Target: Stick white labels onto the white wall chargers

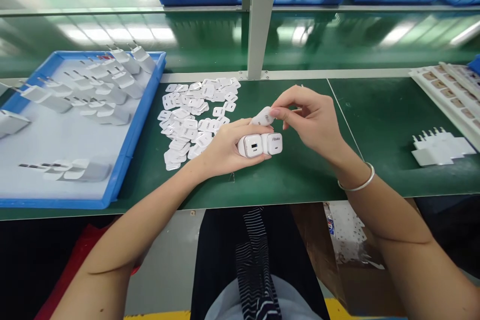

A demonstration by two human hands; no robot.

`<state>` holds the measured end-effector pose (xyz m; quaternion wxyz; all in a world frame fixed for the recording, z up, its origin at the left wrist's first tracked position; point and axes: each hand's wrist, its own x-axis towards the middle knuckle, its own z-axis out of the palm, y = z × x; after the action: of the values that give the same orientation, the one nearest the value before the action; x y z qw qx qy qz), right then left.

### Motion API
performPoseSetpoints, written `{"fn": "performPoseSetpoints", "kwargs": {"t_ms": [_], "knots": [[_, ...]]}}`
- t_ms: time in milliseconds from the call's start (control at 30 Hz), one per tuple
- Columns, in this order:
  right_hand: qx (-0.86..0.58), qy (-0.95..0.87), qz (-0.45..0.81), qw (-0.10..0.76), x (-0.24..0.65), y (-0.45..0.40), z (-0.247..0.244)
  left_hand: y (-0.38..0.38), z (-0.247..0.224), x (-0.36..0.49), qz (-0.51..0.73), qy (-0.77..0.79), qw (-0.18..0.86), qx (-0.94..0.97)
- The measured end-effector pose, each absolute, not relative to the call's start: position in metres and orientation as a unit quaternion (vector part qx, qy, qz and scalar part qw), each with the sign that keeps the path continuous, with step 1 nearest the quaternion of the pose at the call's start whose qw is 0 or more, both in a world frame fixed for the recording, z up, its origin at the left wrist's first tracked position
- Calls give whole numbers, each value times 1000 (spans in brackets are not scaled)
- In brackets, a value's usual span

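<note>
Wrapped round two white plug chargers is my left hand point(225, 147), above the front of the green bench. The left charger point(252, 146) faces me with a dark port; the right charger point(274, 143) has printed lettering and a small slot. Just above them, my right hand point(309, 115) pinches the edge of a small white cover plate point(263, 116) with rounded corners. That plate is close to my left thumb; whether they touch I cannot tell. A loose pile of similar white plates point(183, 127) lies beyond my left hand.
On the left stands a blue-rimmed tray point(137, 132) with several white chargers, pins outward. More chargers point(442, 147) lie together at the right, near a white tray point(450, 95) of small parts. A metal post point(259, 25) rises behind my hands, beside a shelf with blue trays point(202, 0).
</note>
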<state>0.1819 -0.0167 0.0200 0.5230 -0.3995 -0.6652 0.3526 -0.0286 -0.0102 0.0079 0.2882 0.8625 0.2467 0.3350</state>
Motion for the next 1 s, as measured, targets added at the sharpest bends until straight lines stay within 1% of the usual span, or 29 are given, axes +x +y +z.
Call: {"fn": "performPoseSetpoints", "kwargs": {"t_ms": [100,267,433,500,667,733,867,1000], "knots": [[-393,-660,408,494,183,-16,22,-10,7,-28,338,250,295,858],[-388,-659,471,440,186,-14,27,-12,6,-27,291,250,336,860],[-365,-642,548,392,189,-16,34,-12,9,-27,296,262,356,847],[-377,-641,541,393,188,-17,33,-13,10,-26,291,258,355,850],[-427,-625,489,434,184,-17,29,-13,10,-24,281,249,353,857],[-424,-621,505,423,185,-15,28,-13,9,-24,285,248,344,860],[-389,-604,575,392,191,-11,28,-12,8,-26,300,238,351,855],[-405,-572,586,406,197,-10,30,-11,8,-26,319,242,362,842]]}}
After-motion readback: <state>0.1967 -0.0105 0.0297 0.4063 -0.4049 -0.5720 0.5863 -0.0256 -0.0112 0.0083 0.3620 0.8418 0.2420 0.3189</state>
